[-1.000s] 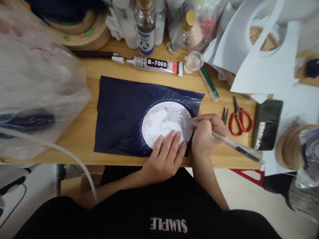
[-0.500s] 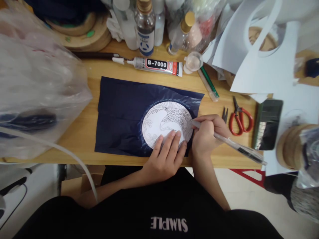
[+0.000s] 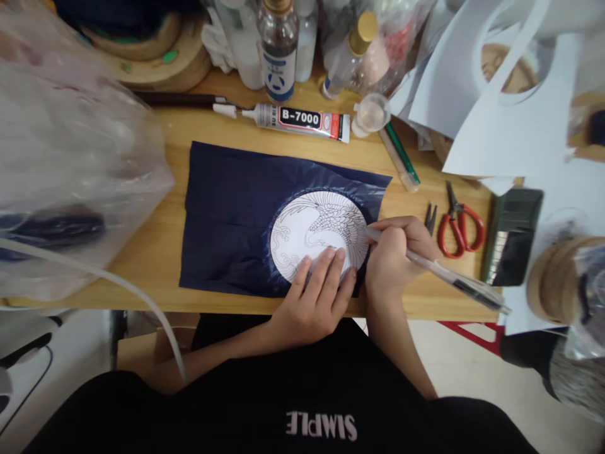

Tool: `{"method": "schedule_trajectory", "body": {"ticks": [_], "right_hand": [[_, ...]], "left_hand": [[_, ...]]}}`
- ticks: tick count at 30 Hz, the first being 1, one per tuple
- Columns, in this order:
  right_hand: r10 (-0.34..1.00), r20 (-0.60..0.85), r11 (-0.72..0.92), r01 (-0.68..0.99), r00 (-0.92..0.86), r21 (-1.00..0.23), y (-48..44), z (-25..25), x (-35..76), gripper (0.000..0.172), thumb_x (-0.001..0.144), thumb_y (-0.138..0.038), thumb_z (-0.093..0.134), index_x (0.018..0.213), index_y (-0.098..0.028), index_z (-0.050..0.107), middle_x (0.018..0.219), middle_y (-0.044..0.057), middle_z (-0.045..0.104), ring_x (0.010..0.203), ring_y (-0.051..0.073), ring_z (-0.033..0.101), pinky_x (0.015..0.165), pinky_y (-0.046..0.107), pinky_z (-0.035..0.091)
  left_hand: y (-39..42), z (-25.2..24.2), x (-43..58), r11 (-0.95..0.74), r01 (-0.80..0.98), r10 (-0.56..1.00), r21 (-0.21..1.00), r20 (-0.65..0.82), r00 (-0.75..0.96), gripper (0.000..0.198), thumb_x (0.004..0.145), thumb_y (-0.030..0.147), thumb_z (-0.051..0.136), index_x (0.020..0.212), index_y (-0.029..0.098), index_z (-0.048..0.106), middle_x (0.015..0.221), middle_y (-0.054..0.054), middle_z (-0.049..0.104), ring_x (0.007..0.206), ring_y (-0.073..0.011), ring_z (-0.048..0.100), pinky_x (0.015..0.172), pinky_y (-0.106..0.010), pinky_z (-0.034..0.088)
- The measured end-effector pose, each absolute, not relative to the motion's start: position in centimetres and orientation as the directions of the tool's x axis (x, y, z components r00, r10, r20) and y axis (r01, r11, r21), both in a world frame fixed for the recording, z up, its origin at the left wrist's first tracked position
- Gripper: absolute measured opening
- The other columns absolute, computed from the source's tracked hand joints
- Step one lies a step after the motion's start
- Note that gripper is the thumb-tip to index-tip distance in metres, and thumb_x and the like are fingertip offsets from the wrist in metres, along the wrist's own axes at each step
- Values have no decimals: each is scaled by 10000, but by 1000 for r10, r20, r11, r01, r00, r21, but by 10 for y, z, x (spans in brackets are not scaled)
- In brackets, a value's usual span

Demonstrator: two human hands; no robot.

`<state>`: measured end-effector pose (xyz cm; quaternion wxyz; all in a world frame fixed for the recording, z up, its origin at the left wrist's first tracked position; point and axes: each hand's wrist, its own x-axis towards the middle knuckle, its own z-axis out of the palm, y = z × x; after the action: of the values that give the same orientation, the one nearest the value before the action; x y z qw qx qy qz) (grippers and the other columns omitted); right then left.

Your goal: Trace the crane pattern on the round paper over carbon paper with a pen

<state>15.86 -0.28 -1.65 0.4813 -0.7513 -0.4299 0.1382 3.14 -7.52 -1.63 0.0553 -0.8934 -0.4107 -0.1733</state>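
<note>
A round white paper point(image 3: 293, 230) printed with a line-drawn bird lies on dark blue cloth or sheet point(image 3: 227, 214). My left hand point(image 3: 314, 296) rests on the paper's lower edge, fingers spread a little and lying flat, holding nothing. At the paper's right edge, my right hand point(image 3: 394, 255) is closed around a clear pen point(image 3: 454, 280). The pen's lower end points at the rim of the paper; its exact contact there is too small to tell. The upper end slants down to the right.
Behind the sheet lie a B-7000 tube point(image 3: 302, 121), a bottle point(image 3: 278, 57) and a green pen point(image 3: 401, 153). To the right are red-handled pliers point(image 3: 459, 227), a phone-like dark object point(image 3: 515, 236) and wooden hoops point(image 3: 548, 277). A plastic bag point(image 3: 80, 157) fills the left.
The view has shifted slightly, so the objects at the back and right appear a little displaced. Both hands keep nearly the same pose on and beside the paper.
</note>
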Motion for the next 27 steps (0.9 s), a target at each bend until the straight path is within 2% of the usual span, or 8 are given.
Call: {"method": "schedule_trajectory", "body": {"ticks": [12,19,27], "right_hand": [[741,171,-157,415,650,-896,-3,-17,157,211,641,-108,428,561,-198,601,473,-56,537,431,86,492,410,221,355],[778,211,-114,464,591,-879,-4,-18,159,232,629,-86,435,563,-201,626,474,-54,557,442,84,501,444,229,371],[737,180,-156,423,652,-893,-1,-16,155,207,630,-114,429,536,-195,593,461,-52,530,416,80,480,392,213,351]], "left_hand": [[-75,-17,31,-662,749,707,39,365,606,385,942,271,525,1265,67,572,1300,-213,577,1223,-343,546,952,-456,489],[-74,-16,31,-657,753,711,38,366,601,378,938,262,527,1262,74,574,1297,-204,582,1223,-334,548,943,-447,501],[-74,-16,31,-659,751,709,32,360,607,394,934,282,541,1266,72,571,1300,-205,579,1221,-335,550,954,-452,488]]}}
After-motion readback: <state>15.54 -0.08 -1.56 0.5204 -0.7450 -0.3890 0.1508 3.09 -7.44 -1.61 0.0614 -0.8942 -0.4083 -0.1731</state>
